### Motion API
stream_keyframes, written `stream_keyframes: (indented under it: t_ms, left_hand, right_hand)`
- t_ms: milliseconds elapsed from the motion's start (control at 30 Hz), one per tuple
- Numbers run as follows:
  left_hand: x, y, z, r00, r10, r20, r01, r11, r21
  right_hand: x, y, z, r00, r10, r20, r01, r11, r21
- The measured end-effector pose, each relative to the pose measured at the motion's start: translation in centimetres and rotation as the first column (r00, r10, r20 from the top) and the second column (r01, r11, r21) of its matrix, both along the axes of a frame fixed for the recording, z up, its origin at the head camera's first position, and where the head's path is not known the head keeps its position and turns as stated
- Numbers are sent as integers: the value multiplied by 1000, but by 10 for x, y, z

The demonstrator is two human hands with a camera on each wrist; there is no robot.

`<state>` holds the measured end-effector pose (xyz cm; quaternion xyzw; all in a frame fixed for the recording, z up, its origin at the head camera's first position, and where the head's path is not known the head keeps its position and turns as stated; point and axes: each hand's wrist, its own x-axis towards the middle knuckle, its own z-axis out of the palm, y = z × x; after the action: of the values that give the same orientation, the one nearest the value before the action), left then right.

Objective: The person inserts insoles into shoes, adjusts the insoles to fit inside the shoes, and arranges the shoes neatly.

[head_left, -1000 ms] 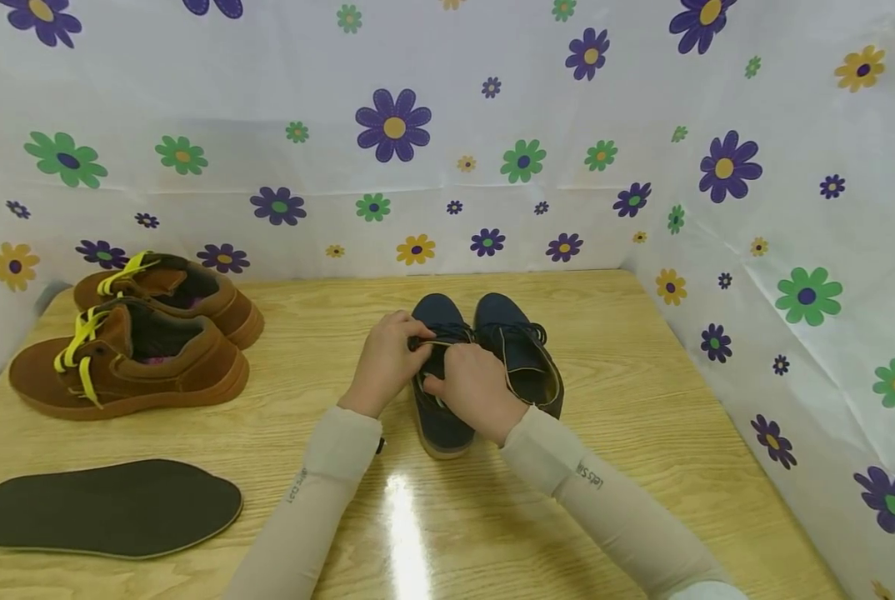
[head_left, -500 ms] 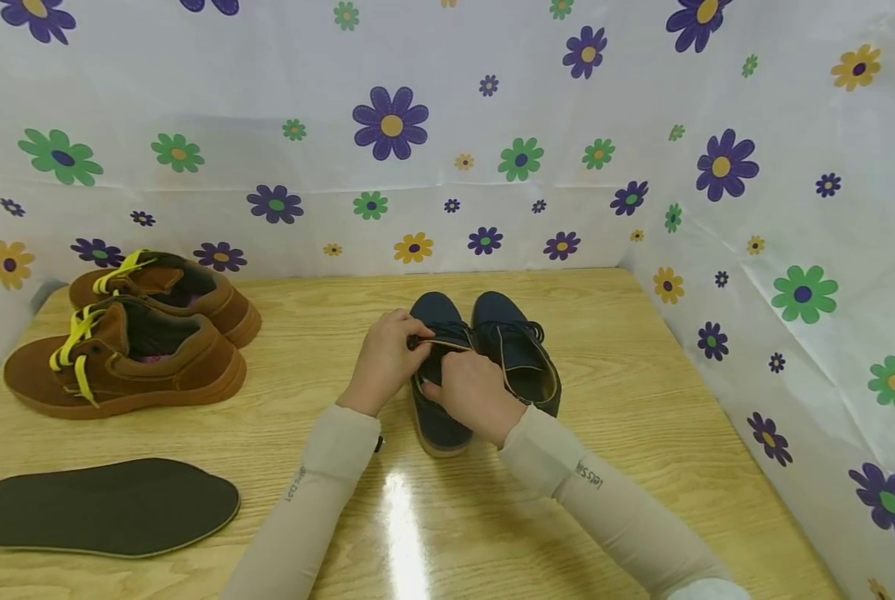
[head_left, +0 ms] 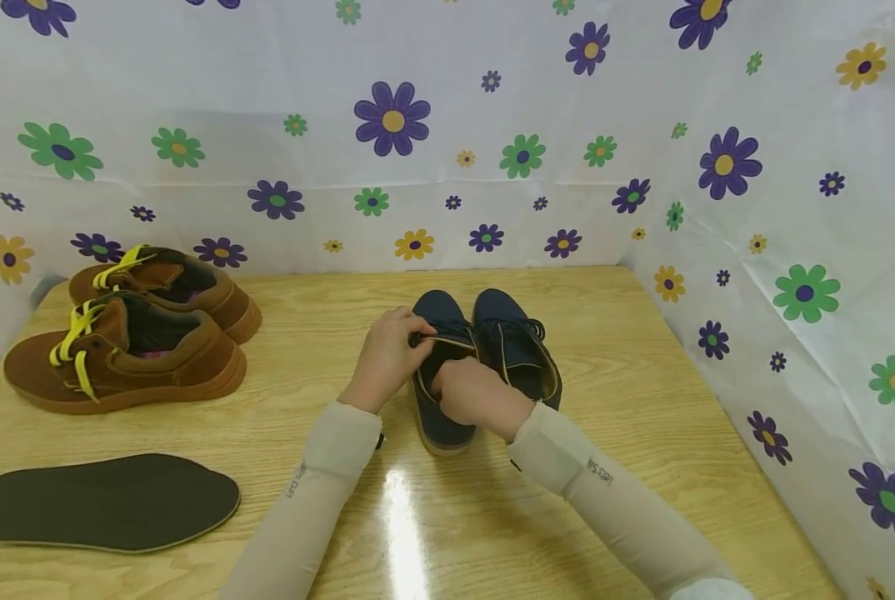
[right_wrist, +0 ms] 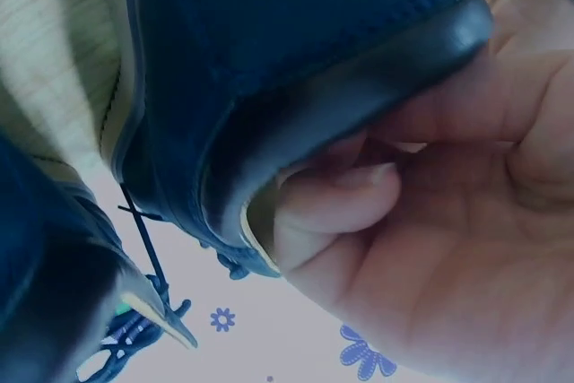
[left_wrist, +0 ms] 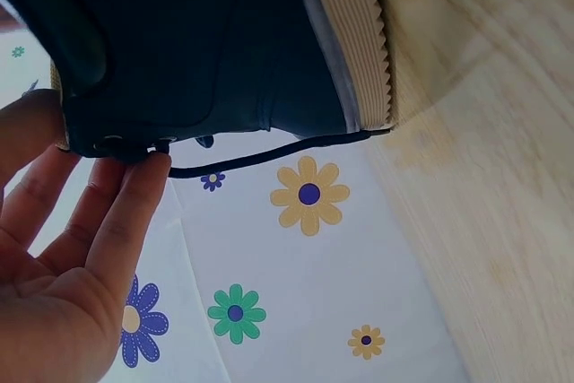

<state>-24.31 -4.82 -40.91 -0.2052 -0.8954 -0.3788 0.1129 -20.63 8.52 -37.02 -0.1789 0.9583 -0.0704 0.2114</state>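
A smooth white backdrop (head_left: pixel 267 62) printed with purple, green and amber daisies hangs behind and at the sides, faintly creased. Below it spreads a glossy wood-grained tabletop (head_left: pixel 642 467). Pale cloth sleeves (head_left: pixel 627 508) cover the person's forearms. At the left stand two rounded brown lace-up shoes with a napped, suede-like surface, the nearer brown shoe (head_left: pixel 170 379) overlapping the farther brown shoe (head_left: pixel 233 308). In front of them lies a flat black insole (head_left: pixel 110 504), thin and pale-edged.

Near the tabletop's middle, two matte navy lace-up shoes stand side by side, toes pointing away: the gripped navy shoe (head_left: pixel 447 429) and, to its right, the other navy shoe (head_left: pixel 496 308). The left hand (head_left: pixel 387 354) pinches the eyelet edge of the gripped shoe between thumb and fingers. The right hand (head_left: pixel 481 400) reaches into its opening; the fingertips are hidden, so I cannot tell whether they hold anything. Its padded collar (right_wrist: pixel 350 78) has a soft sheen, its pale sole (left_wrist: pixel 354 33) fine ribs. Flat yellow laces (head_left: pixel 80 333) contrast with a thin navy lace (left_wrist: pixel 242 162).
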Motion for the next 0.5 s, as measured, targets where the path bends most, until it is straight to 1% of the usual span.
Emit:
stream_keyframes:
  t_ms: [100, 200, 333, 433, 500]
  left_hand:
    - [-1, 0, -2, 1000, -1, 0, 1, 1000, -3]
    - [-1, 1, -3, 1000, -1, -9, 2, 1000, 5]
    - [-1, 1, -4, 1000, 6, -23, -5, 1000, 31]
    - [-1, 3, -4, 1000, 10, -24, -9, 998, 57]
    - [-1, 4, -6, 999, 17, -29, -15, 997, 79]
  right_hand:
    - [-1, -1, -3, 1000, 13, 22, -14, 999, 51]
    - [-1, -3, -5, 999, 35, 6, -36, 994, 104]
    - [-1, -3, -7, 998, 62, -9, -60, 988, 141]
    - [-2, -1, -7, 997, 74, -4, -72, 987, 143]
    - [-1, 2, -7, 998, 68, 10, -69, 990, 119]
